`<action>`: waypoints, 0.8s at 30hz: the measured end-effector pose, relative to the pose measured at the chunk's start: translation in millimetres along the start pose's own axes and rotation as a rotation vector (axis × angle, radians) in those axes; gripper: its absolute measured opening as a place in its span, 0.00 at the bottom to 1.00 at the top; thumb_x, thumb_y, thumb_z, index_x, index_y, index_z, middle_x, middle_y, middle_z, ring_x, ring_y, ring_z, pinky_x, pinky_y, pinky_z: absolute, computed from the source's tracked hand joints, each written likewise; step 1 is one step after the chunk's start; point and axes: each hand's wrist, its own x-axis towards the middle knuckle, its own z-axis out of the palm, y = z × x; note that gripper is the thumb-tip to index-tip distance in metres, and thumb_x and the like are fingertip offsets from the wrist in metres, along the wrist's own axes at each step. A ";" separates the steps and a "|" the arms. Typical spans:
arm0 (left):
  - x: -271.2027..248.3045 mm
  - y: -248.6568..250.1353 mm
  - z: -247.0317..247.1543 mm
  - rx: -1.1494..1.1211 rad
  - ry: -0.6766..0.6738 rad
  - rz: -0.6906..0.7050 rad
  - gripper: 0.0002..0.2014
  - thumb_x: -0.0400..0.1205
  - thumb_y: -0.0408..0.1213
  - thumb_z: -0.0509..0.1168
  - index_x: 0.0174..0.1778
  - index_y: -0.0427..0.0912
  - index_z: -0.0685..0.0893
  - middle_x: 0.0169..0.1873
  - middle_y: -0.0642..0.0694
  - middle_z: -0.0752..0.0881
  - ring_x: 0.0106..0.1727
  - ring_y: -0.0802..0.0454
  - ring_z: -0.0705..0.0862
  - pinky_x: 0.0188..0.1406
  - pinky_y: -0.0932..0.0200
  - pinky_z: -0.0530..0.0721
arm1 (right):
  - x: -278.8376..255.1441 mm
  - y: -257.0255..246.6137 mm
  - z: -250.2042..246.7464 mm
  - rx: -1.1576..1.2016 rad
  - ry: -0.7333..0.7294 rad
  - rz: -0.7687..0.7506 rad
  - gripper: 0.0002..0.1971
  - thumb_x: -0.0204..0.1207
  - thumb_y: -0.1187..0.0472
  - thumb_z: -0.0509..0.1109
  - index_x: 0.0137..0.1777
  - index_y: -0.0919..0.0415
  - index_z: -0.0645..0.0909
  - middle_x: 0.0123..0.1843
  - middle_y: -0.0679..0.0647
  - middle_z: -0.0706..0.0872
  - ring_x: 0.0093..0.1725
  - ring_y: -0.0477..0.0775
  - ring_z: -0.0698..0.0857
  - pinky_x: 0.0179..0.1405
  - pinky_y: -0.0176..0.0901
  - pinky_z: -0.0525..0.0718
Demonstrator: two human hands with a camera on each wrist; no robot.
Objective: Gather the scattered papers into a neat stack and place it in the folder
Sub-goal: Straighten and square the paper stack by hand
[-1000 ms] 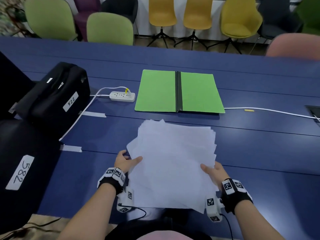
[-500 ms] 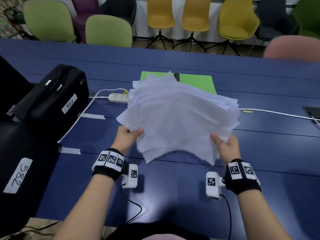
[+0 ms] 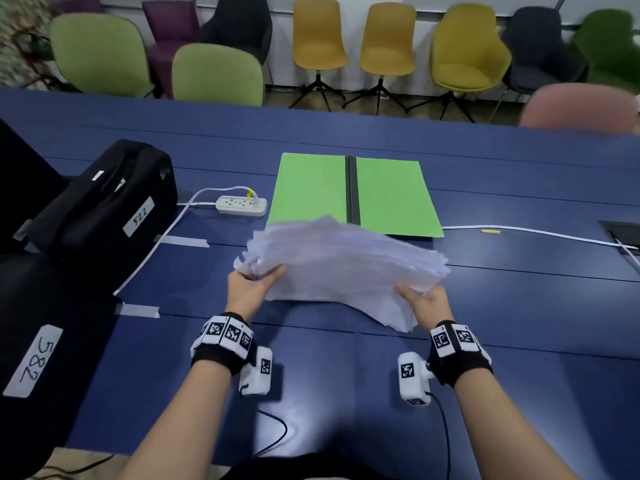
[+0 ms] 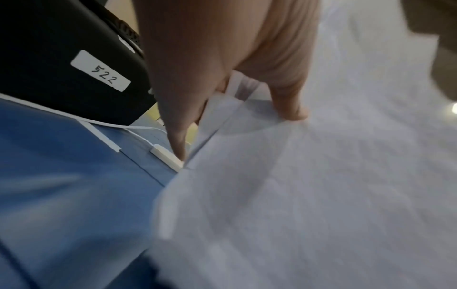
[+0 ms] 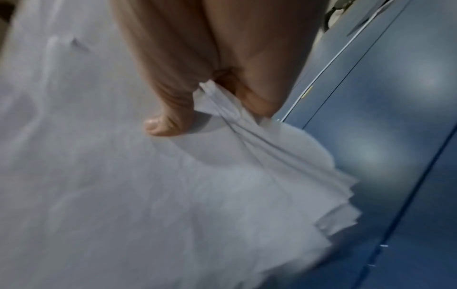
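Papers [image 3: 346, 268] hang in a loose, uneven sheaf above the blue counter [image 3: 519, 323], just short of the open green folder [image 3: 388, 195], with the left hand [image 3: 251, 289] pinching one side edge and the right hand [image 3: 424, 301] pinching the other, thumbs on top and fingers beneath. Thin and limp, the sheets sag between the two grips and fan out at the corners; they look light but likely to slide over one another, so a firm hold on opposite edges, then a tap against the counter, seems the safest way to square them. Blur softens the sheaf in every view, so the number of sheets cannot be told. The fingers under the stack are hidden, and the papers cover the folder's near left corner. A power strip [image 3: 241, 205] lies beside the folder.
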 end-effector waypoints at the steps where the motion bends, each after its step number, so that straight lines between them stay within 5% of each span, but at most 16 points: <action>1: -0.3 5.1 1.8 -0.037 -0.004 0.016 0.17 0.73 0.26 0.75 0.54 0.46 0.85 0.33 0.63 0.91 0.36 0.71 0.88 0.42 0.73 0.84 | 2.1 -0.3 0.1 0.014 0.011 0.005 0.06 0.73 0.70 0.73 0.49 0.69 0.83 0.47 0.56 0.85 0.37 0.44 0.84 0.31 0.23 0.80; 3: 1.8 10.3 1.7 -0.087 -0.030 0.022 0.20 0.75 0.28 0.74 0.62 0.44 0.83 0.42 0.57 0.91 0.40 0.70 0.89 0.42 0.76 0.84 | 1.9 0.5 -1.9 0.041 0.044 0.014 0.04 0.74 0.68 0.73 0.45 0.70 0.84 0.42 0.55 0.85 0.33 0.46 0.83 0.29 0.23 0.80; 6: 0.9 17.0 0.2 -0.131 -0.082 -0.015 0.18 0.73 0.39 0.76 0.58 0.40 0.85 0.54 0.41 0.89 0.53 0.50 0.87 0.62 0.54 0.83 | -5.5 11.8 -5.7 0.010 0.116 0.053 0.07 0.72 0.67 0.75 0.35 0.63 0.81 0.33 0.54 0.86 0.31 0.48 0.84 0.27 0.27 0.79; 9: 0.7 22.5 3.4 -0.148 -0.046 0.047 0.11 0.74 0.45 0.74 0.45 0.42 0.85 0.43 0.43 0.87 0.46 0.47 0.81 0.52 0.51 0.79 | -8.9 19.4 -10.8 0.052 0.117 0.093 0.13 0.72 0.66 0.76 0.28 0.58 0.79 0.21 0.41 0.84 0.22 0.36 0.82 0.23 0.25 0.79; 11: 0.9 24.4 5.0 -0.156 -0.006 0.098 0.03 0.81 0.37 0.68 0.45 0.42 0.85 0.40 0.45 0.86 0.43 0.49 0.80 0.46 0.60 0.80 | -9.3 21.8 -12.8 0.093 0.097 0.103 0.10 0.71 0.68 0.76 0.31 0.57 0.82 0.28 0.45 0.88 0.24 0.34 0.85 0.30 0.32 0.84; 13: 2.9 19.6 3.2 -0.161 0.022 0.116 0.05 0.83 0.33 0.64 0.48 0.40 0.86 0.39 0.47 0.86 0.41 0.50 0.81 0.40 0.68 0.82 | -10.8 20.5 -12.2 0.090 0.067 0.103 0.07 0.70 0.68 0.76 0.35 0.57 0.84 0.34 0.47 0.89 0.29 0.36 0.88 0.40 0.40 0.85; 15: 7.8 11.8 -1.5 -0.188 0.039 0.104 0.10 0.85 0.34 0.60 0.51 0.38 0.87 0.36 0.49 0.87 0.38 0.52 0.80 0.37 0.65 0.79 | -11.9 19.2 -12.6 0.106 0.051 0.114 0.06 0.66 0.63 0.80 0.37 0.60 0.85 0.35 0.46 0.91 0.33 0.43 0.89 0.48 0.49 0.87; 17: 12.0 6.1 -7.3 -0.274 0.040 0.054 0.14 0.87 0.35 0.55 0.48 0.41 0.87 0.35 0.50 0.89 0.35 0.52 0.81 0.34 0.62 0.78 | -12.0 20.3 -14.9 0.125 0.057 0.129 0.26 0.51 0.45 0.85 0.39 0.66 0.85 0.40 0.55 0.92 0.36 0.53 0.88 0.50 0.53 0.87; 19: 15.6 -0.3 -12.8 -0.393 0.068 -0.012 0.18 0.89 0.37 0.50 0.45 0.44 0.85 0.38 0.52 0.91 0.34 0.56 0.87 0.28 0.68 0.81 | -12.0 22.3 -16.4 0.130 0.054 0.130 0.31 0.43 0.38 0.85 0.37 0.63 0.86 0.41 0.53 0.92 0.38 0.54 0.88 0.48 0.49 0.87; 22: 23.5 -23.7 -23.1 -0.491 0.177 -0.208 0.16 0.88 0.39 0.51 0.42 0.47 0.83 0.44 0.54 0.90 0.40 0.56 0.88 0.27 0.68 0.84 | -15.8 13.2 -13.9 0.106 0.035 0.125 0.06 0.66 0.62 0.80 0.37 0.57 0.85 0.36 0.45 0.91 0.37 0.47 0.90 0.46 0.42 0.86; 24: 25.7 -40.9 -29.7 -0.366 0.222 -0.305 0.12 0.80 0.38 0.59 0.38 0.46 0.88 0.41 0.48 0.88 0.41 0.48 0.85 0.35 0.61 0.84 | -16.5 12.2 -11.6 0.099 0.060 0.097 0.07 0.70 0.68 0.76 0.36 0.56 0.84 0.35 0.47 0.89 0.35 0.47 0.88 0.35 0.32 0.86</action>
